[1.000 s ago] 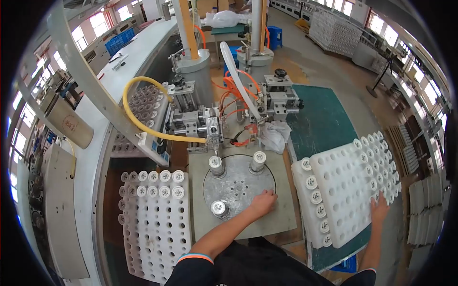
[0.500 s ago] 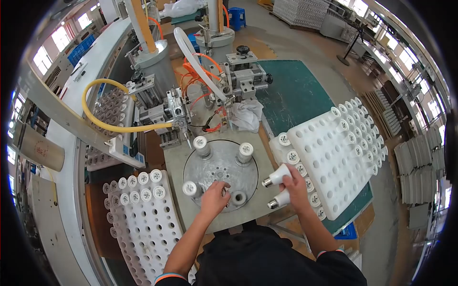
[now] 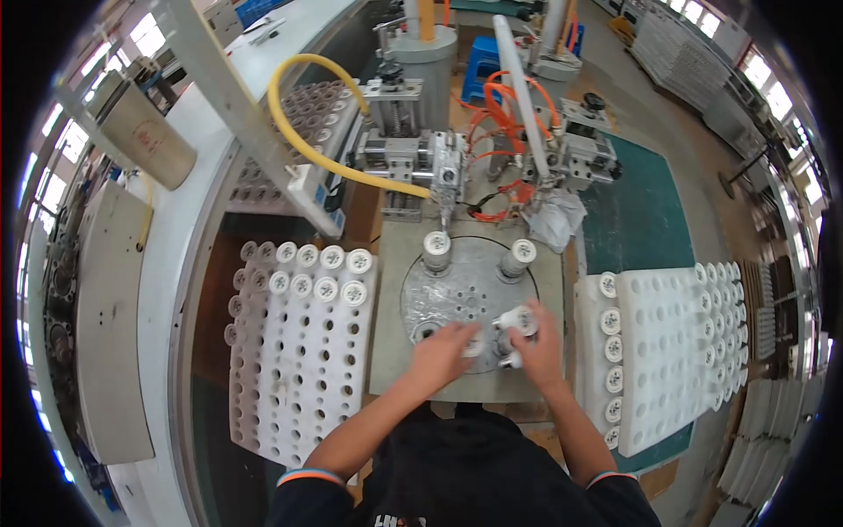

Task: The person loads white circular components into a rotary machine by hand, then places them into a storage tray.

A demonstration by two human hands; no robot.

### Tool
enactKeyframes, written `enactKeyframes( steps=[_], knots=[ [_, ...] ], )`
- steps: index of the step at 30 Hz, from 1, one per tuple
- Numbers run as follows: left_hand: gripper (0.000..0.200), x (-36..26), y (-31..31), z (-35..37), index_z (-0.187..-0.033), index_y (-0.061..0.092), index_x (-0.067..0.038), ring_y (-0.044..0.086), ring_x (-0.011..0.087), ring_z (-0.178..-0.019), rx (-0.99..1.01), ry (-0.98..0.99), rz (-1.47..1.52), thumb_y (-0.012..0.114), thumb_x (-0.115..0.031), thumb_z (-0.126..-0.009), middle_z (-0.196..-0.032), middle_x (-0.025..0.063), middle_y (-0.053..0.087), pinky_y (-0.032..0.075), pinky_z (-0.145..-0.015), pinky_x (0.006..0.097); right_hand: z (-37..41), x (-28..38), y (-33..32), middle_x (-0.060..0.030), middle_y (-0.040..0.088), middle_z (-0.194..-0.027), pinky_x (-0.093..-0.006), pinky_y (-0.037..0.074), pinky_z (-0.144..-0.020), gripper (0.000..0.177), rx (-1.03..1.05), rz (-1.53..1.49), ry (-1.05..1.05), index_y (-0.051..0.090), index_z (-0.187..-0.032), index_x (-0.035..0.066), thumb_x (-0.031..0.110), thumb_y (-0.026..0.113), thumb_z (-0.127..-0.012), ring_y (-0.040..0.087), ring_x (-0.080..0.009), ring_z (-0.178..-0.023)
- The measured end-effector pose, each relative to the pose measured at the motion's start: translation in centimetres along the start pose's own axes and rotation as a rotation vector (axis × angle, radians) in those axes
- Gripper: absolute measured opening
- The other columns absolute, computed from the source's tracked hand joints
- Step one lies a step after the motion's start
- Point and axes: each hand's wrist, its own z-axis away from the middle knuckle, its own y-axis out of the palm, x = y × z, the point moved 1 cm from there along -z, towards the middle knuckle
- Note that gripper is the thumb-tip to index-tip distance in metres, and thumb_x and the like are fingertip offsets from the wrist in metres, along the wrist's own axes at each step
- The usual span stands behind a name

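A round metal turntable (image 3: pixel 465 281) lies in front of me. Two LED bulbs without covers stand on its far side, one bulb (image 3: pixel 436 253) at the left and another bulb (image 3: pixel 520 256) at the right. My left hand (image 3: pixel 443 356) is closed around a white bulb (image 3: pixel 474 342), partly hidden by the fingers, low over the near side of the turntable. Beside it an empty holder (image 3: pixel 428 331) shows. My right hand (image 3: pixel 540 347) grips white LED bulbs (image 3: pixel 520 321) over the near right edge, their metal caps pointing left; blur hides some detail.
A white foam tray (image 3: pixel 299 369) with bulbs in its back rows lies left. At the right, another perforated tray (image 3: pixel 659 351) rests beside a row of bulbs. Behind the turntable stand a machine head (image 3: pixel 443 167) with a yellow hose (image 3: pixel 290 114) and a white cloth (image 3: pixel 558 220).
My view has swung left. My left hand has lifted the bulb out of the turntable's left holder. My right hand has brought its bulbs in over the turntable, close to the left hand.
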Motion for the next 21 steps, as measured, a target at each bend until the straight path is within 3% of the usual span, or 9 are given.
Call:
enactKeyframes(
  steps=[1,3,7,10,13,16,18,19,21],
  knots=[
    [0.06,1.7,-1.8,2.4,-0.124,0.05,-0.016,0.06,0.0303,-0.091,-0.044,-0.096,0.011,0.073,-0.018,-0.069,-0.108,0.0098,0.057,0.051,-0.073,0.038,-0.1,0.2,1.8,-0.0116,0.053,-0.116,-0.0345,0.043,-0.087,0.058,0.013,-0.014,-0.007,0.045,-0.131,0.005,0.012,0.068,-0.078,0.055,-0.0243,-0.101],
    [0.061,5.0,-5.6,6.9,-0.126,0.05,-0.016,0.059,0.0317,-0.094,-0.103,-0.376,-0.014,0.073,-0.019,-0.07,-0.111,0.0115,0.056,0.05,-0.077,0.039,-0.1,1.2,6.6,-0.0105,0.054,-0.111,-0.0385,0.04,-0.081,0.064,0.279,0.232,-0.251,0.045,-0.131,0.01,0.018,0.072,-0.073,0.054,-0.0269,-0.096],
    [0.066,11.8,-11.9,14.2,-0.132,0.046,-0.02,0.056,0.0324,-0.103,-0.375,-0.759,-0.126,0.071,-0.024,-0.071,-0.115,0.0125,0.053,0.048,-0.084,0.0424,0.3,-0.3,13.0,-0.0079,0.055,-0.107,-0.0373,0.037,-0.074,0.068,0.374,0.327,-0.434,0.045,-0.131,0.014,0.023,0.074,-0.07,0.053,-0.0243,-0.092],
    [0.066,17.4,-15.3,16.4,-0.132,0.046,-0.02,0.054,0.0342,-0.106,-0.533,-0.879,-0.261,0.071,-0.027,-0.072,-0.119,0.0128,0.052,0.046,-0.086,0.0428,0.5,-1.0,14.0,-0.0071,0.055,-0.105,-0.0384,0.037,-0.073,0.069,0.414,0.458,-0.436,0.046,-0.13,0.016,0.027,0.075,-0.069,0.054,-0.0227,-0.092],
    [0.063,21.2,-17.9,15.5,-0.129,0.051,-0.019,0.055,0.0329,-0.107,-0.597,-0.855,-0.324,0.073,-0.025,-0.071,-0.118,0.0136,0.054,0.045,-0.088,0.043,0.9,0.1,13.0,-0.0076,0.056,-0.104,-0.0387,0.037,-0.075,0.075,0.366,0.489,-0.401,0.044,-0.133,0.016,0.028,0.077,-0.066,0.054,-0.0239,-0.092],
    [0.064,25.4,-18.9,13.8,-0.13,0.05,-0.019,0.054,0.0322,-0.11,-0.446,-0.948,-0.411,0.073,-0.026,-0.07,-0.119,0.0133,0.054,0.043,-0.091,0.0443,2.1,0.4,10.4,-0.0089,0.056,-0.1,-0.0393,0.038,-0.078,0.078,0.247,0.405,-0.237,0.043,-0.135,0.015,0.025,0.078,-0.065,0.054,-0.0254,-0.091],
    [0.072,27.3,-18.6,13.5,-0.134,0.045,-0.02,0.051,0.0313,-0.115,-0.311,-0.992,-0.371,0.075,-0.025,-0.069,-0.126,0.0128,0.051,0.04,-0.095,0.0451,3.3,-0.5,8.2,-0.0094,0.056,-0.095,-0.0378,0.038,-0.079,0.073,0.197,0.305,0.016,0.045,-0.133,0.012,0.019,0.076,-0.068,0.054,-0.0244,-0.081],
    [0.076,27.7,-18.1,13.8,-0.137,0.04,-0.022,0.047,0.0305,-0.12,-0.286,-0.979,-0.401,0.076,-0.026,-0.069,-0.13,0.0113,0.048,0.04,-0.095,0.046,3.8,-1.1,7.1,-0.0094,0.056,-0.095,-0.0378,0.038,-0.079,0.073,0.185,0.318,0.023,0.045,-0.133,0.012,0.019,0.076,-0.068,0.054,-0.0244,-0.081],
    [0.09,29.5,-16.1,15.2,-0.144,0.024,-0.025,0.037,0.0304,-0.128,-0.286,-0.968,-0.384,0.076,-0.023,-0.071,-0.138,0.01,0.038,0.038,-0.096,0.0489,5.1,-2.4,5.2,-0.0079,0.055,-0.088,-0.0363,0.039,-0.078,0.063,0.006,0.098,0.307,0.049,-0.13,0.009,0.014,0.07,-0.071,0.052,-0.0214,-0.071]
  ],
)
